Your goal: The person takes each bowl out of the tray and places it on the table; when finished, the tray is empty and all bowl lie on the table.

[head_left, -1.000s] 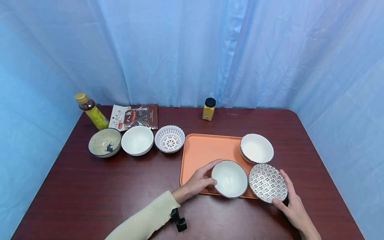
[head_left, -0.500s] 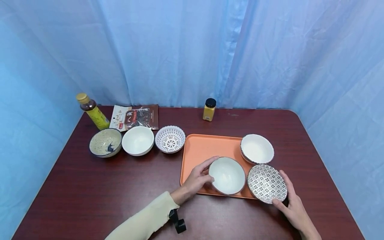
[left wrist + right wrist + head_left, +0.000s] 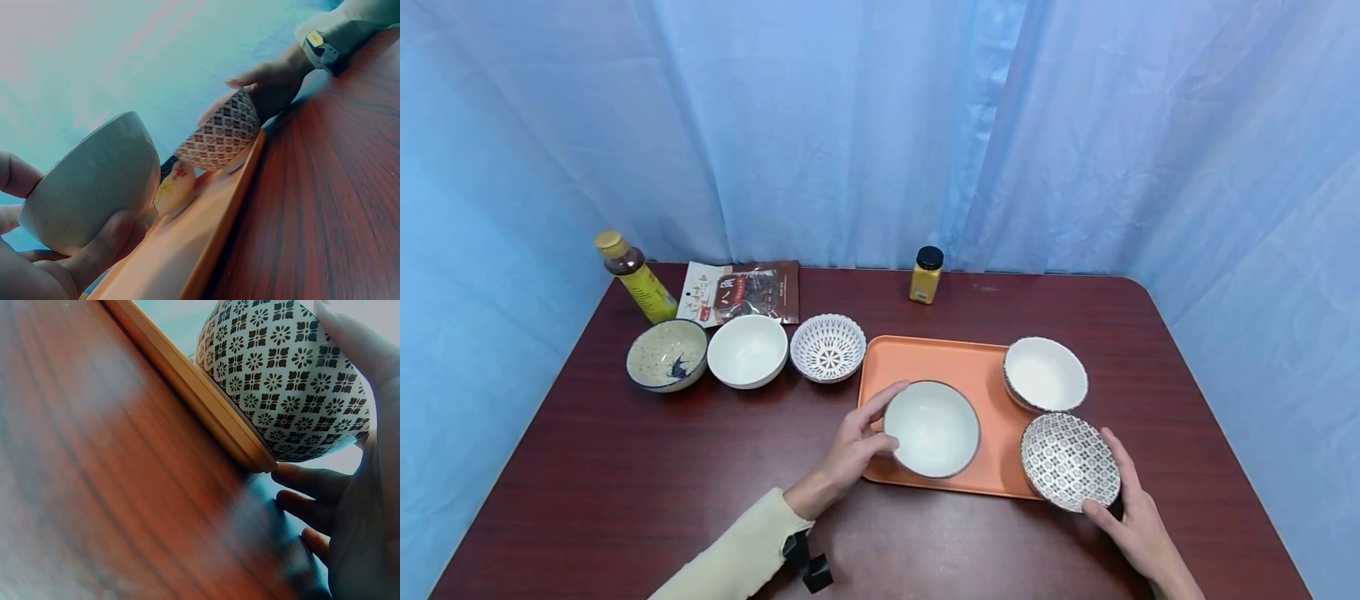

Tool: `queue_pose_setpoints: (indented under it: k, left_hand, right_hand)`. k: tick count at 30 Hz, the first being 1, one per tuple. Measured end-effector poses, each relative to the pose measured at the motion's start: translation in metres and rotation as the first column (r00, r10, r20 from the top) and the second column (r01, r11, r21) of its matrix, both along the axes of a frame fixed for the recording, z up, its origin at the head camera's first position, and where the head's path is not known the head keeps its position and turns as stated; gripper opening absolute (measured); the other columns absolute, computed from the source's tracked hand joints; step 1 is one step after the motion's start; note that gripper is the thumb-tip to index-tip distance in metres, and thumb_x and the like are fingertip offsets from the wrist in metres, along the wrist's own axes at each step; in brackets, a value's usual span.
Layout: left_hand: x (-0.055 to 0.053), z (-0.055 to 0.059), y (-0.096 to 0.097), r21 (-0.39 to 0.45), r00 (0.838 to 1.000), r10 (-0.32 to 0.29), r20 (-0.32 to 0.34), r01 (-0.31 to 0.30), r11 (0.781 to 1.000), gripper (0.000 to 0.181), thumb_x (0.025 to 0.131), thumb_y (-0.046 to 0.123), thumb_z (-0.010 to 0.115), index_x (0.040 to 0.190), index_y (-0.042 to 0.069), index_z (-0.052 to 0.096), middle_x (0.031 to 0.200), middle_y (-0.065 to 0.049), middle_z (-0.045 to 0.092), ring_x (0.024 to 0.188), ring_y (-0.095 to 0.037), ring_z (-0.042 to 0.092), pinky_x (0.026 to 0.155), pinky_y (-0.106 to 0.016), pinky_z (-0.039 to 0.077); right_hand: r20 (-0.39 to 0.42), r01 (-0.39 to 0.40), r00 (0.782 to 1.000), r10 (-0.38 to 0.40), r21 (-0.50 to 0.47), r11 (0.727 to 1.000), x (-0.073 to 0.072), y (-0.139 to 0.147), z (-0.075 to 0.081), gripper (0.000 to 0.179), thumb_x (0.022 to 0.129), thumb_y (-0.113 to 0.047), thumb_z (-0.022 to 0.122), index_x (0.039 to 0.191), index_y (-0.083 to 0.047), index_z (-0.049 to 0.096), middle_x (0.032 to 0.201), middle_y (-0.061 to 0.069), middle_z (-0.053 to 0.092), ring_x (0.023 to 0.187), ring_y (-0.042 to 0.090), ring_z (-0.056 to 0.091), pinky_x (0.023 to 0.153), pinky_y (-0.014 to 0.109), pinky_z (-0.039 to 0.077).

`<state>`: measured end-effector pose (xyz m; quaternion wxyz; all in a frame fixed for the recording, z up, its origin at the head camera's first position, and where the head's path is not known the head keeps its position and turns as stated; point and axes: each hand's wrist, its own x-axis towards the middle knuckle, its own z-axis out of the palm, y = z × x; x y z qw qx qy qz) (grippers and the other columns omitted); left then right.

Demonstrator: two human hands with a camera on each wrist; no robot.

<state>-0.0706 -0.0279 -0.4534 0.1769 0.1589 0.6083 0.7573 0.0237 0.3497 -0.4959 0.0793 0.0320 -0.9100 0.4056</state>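
My left hand (image 3: 848,454) grips a plain pale bowl (image 3: 932,429) by its left side, thumb at the near side and fingers at the far side. In the left wrist view this bowl (image 3: 100,181) appears raised above the orange tray (image 3: 1000,450). On the tray's front right corner is a bowl with a dark floral pattern (image 3: 1070,461). My right hand (image 3: 1138,525) holds that one from the right, its thumb against the near side. Behind it, at the tray's back right, stands a white bowl with a dark rim (image 3: 1047,373).
Left of the tray, a white lattice-patterned bowl (image 3: 827,348), a white bowl (image 3: 748,352) and a speckled bowl (image 3: 667,356) stand in a row. Behind them are a sauce bottle (image 3: 638,279) and food packets (image 3: 748,292). A black-capped yellow jar (image 3: 927,277) stands farther back.
My left hand has carried the plain pale bowl leftward and slightly away from me, apart from the patterned bowl. My right hand and its bowl have stayed nearly still.
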Motion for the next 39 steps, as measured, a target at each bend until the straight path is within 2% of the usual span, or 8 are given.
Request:
queue_pose_setpoints:
  k: [1,5,15,24,28,31,34,39]
  left_hand:
    - [0.001,0.001,-0.004,0.0,1.0,0.013,-0.002,-0.013,1.0,0.078,0.077,-0.011,0.05,0.153,-0.001,0.035,0.154,-0.028,0.038,0.099,-0.013,0.061,0.071,-0.017,0.057]
    - [0.005,0.002,-0.022,-0.004,0.999,0.052,0.0,-0.052,0.999,0.078,0.078,-0.011,0.049,0.153,-0.003,0.033,0.152,-0.032,0.038,0.102,-0.006,0.059,0.073,-0.016,0.057]
    - [0.019,-0.001,-0.064,-0.014,0.99,0.137,0.009,-0.137,0.99,0.077,0.079,-0.013,0.049,0.154,-0.005,0.031,0.153,-0.035,0.034,0.103,-0.007,0.062,0.069,-0.024,0.062]
    - [0.028,-0.009,-0.087,-0.035,0.983,0.183,0.028,-0.182,0.983,0.079,0.08,-0.015,0.046,0.155,-0.004,0.027,0.155,-0.03,0.033,0.104,-0.007,0.063,0.07,-0.025,0.063]
    - [0.03,-0.016,-0.093,-0.035,0.978,0.209,0.027,-0.208,0.978,0.078,0.08,-0.014,0.047,0.155,-0.005,0.027,0.15,-0.005,0.047,0.104,-0.006,0.063,0.07,-0.025,0.062]
    - [0.032,-0.02,-0.097,-0.024,0.974,0.224,0.024,-0.224,0.974,0.077,0.081,-0.014,0.047,0.154,-0.005,0.027,0.137,0.017,0.054,0.104,-0.006,0.063,0.07,-0.024,0.062]
    - [0.032,-0.021,-0.1,-0.011,0.971,0.237,0.025,-0.237,0.972,0.076,0.081,-0.015,0.047,0.154,-0.006,0.027,0.136,0.022,0.056,0.105,-0.005,0.063,0.069,-0.024,0.062]
    - [0.032,-0.022,-0.104,-0.014,0.965,0.262,0.024,-0.262,0.965,0.074,0.083,-0.014,0.048,0.154,-0.006,0.028,0.138,0.021,0.054,0.105,-0.005,0.062,0.068,-0.024,0.061]
  right_hand:
    - [0.003,0.001,1.0,-0.001,0.001,1.0,0.0,0.0,0.0,0.089,0.089,-0.016,0.067,0.162,-0.015,0.016,0.156,-0.038,0.016,0.133,-0.026,0.02,0.098,-0.008,0.018]
    - [0.017,0.007,1.0,-0.007,0.005,1.0,0.0,-0.002,0.001,0.089,0.09,-0.018,0.067,0.162,-0.016,0.015,0.155,-0.039,0.015,0.132,-0.027,0.019,0.097,-0.008,0.018]
    - [0.028,0.008,1.0,-0.009,0.008,1.0,0.0,0.0,0.001,0.088,0.091,-0.019,0.067,0.162,-0.019,0.015,0.156,-0.038,0.015,0.131,-0.027,0.02,0.096,-0.008,0.018]
    - [0.039,0.012,0.999,-0.013,0.009,1.0,-0.001,0.0,0.0,0.088,0.091,-0.02,0.066,0.162,-0.02,0.014,0.155,-0.039,0.014,0.131,-0.028,0.019,0.096,-0.008,0.017]
    - [0.029,0.009,1.0,-0.009,0.012,1.0,-0.001,-0.001,0.0,0.089,0.091,-0.019,0.067,0.162,-0.018,0.014,0.155,-0.039,0.014,0.132,-0.027,0.018,0.097,-0.009,0.017]
    - [0.03,0.01,0.999,-0.01,0.012,1.0,-0.001,-0.001,0.001,0.088,0.091,-0.019,0.066,0.162,-0.018,0.014,0.156,-0.039,0.014,0.132,-0.027,0.018,0.096,-0.009,0.017]
    - [0.027,0.008,1.0,-0.008,0.009,1.0,-0.001,-0.001,0.001,0.088,0.091,-0.018,0.066,0.162,-0.018,0.014,0.156,-0.038,0.014,0.132,-0.027,0.018,0.097,-0.008,0.017]
    - [0.018,0.003,1.0,-0.003,0.003,1.0,0.0,-0.001,0.001,0.088,0.091,-0.017,0.066,0.162,-0.018,0.015,0.157,-0.037,0.016,0.132,-0.027,0.02,0.097,-0.008,0.018]
